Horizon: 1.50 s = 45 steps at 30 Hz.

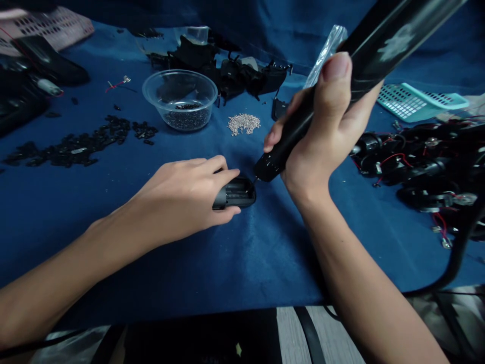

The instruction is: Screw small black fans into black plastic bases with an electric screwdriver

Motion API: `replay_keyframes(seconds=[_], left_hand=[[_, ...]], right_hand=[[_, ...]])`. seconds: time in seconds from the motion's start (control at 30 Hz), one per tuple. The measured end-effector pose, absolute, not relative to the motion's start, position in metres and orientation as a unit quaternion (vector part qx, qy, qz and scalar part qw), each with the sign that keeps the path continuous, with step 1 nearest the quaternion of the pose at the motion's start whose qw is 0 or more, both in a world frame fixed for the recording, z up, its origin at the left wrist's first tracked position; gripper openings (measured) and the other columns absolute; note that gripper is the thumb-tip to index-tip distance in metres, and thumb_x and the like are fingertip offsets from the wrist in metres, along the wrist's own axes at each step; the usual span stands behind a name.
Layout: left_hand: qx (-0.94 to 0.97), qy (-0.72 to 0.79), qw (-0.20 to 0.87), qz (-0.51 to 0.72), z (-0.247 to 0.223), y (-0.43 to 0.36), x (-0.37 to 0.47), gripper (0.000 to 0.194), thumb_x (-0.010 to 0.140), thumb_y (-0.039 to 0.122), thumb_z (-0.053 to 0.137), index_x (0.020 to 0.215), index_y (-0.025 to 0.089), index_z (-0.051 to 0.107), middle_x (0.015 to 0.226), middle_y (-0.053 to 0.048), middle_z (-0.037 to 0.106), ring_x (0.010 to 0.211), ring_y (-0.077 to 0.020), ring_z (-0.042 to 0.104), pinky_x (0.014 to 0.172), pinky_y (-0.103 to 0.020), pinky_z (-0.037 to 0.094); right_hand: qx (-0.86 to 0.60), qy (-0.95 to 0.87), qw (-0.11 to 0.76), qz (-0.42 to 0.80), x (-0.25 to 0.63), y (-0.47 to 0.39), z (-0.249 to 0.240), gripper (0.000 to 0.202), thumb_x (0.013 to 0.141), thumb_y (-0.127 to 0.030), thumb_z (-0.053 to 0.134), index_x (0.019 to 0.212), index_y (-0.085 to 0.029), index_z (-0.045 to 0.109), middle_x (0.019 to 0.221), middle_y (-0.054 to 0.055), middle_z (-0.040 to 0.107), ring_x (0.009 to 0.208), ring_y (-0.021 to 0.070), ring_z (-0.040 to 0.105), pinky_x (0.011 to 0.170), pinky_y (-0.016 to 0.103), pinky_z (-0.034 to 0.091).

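Note:
In the head view my left hand (189, 189) wraps round a black plastic housing (240, 192) and holds it down at the middle of the blue cloth. The housing's hollow, open end faces right. My right hand (322, 121) grips a thick black electric screwdriver (295, 126), tilted with its body rising to the upper right. The screwdriver's thin bit points down at the rim of the housing's open end; whether it touches a screw there I cannot tell. Beyond the hands lies a pile of small silver screws (244, 123).
A clear plastic bowl (180, 101) of small dark screws stands behind my left hand. Small black parts (91, 139) lie scattered at left. Black assemblies with red wires (424, 162) crowd the right, near a teal basket (413, 103). A pink basket (56, 28) sits far left.

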State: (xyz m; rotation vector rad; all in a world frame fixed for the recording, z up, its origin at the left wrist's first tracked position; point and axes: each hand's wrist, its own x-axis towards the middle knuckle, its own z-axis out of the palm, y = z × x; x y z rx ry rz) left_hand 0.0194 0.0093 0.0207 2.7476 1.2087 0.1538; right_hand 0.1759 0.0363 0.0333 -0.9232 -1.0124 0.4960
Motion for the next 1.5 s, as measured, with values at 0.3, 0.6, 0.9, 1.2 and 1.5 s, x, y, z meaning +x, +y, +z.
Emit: replay_keyframes(seconds=[0.3,0.6,0.9,1.2,1.5], left_hand=[[0.915,0.396,0.062,0.044,0.023,0.008,0.024,0.052,0.084,0.051,0.056,0.129,0.024,0.059,0.113,-0.005,0.061,0.098,-0.0252,0.061,0.076,-0.034,0.048],[0.919,0.389,0.030,0.059,0.021,0.007,0.023,0.050,0.084,0.047,0.059,0.127,0.022,0.061,0.110,-0.004,0.063,0.092,-0.0236,0.063,0.070,-0.034,0.048],[0.918,0.391,0.035,0.061,0.020,0.009,0.022,0.052,0.082,0.048,0.061,0.127,0.022,0.061,0.110,-0.004,0.063,0.092,-0.0232,0.063,0.067,-0.031,0.045],[0.915,0.395,0.024,0.084,0.016,0.009,0.014,0.068,0.087,0.060,0.053,0.138,0.016,0.049,0.116,-0.009,0.062,0.102,-0.0281,0.058,0.082,-0.038,0.044],[0.919,0.360,0.046,0.154,0.019,0.004,0.009,0.057,0.088,0.054,0.059,0.129,0.015,0.053,0.118,-0.010,0.061,0.108,-0.0287,0.053,0.092,-0.043,0.039]], right_hand=[[-0.402,-0.485,0.731,0.263,0.177,0.033,0.031,0.023,0.091,-0.050,0.051,0.087,-0.028,0.045,0.059,-0.007,0.048,0.041,0.0090,0.052,0.037,0.022,0.038],[-0.316,-0.512,0.762,0.240,0.183,0.049,0.020,0.027,0.089,-0.049,0.054,0.088,-0.025,0.040,0.055,-0.010,0.047,0.034,0.0085,0.047,0.035,0.022,0.033],[-0.377,-0.471,0.760,0.241,0.178,0.042,0.030,0.020,0.091,-0.045,0.046,0.089,-0.026,0.040,0.053,-0.011,0.045,0.034,0.0066,0.047,0.036,0.019,0.033],[-0.391,-0.312,0.815,0.291,0.199,0.048,0.043,0.032,0.089,-0.053,0.043,0.079,-0.022,0.042,0.057,-0.007,0.045,0.042,0.0086,0.049,0.037,0.021,0.042],[-0.397,-0.183,0.804,0.403,0.222,0.060,0.039,0.035,0.089,-0.054,0.039,0.077,-0.021,0.043,0.063,-0.004,0.050,0.045,0.0060,0.048,0.039,0.018,0.043]])
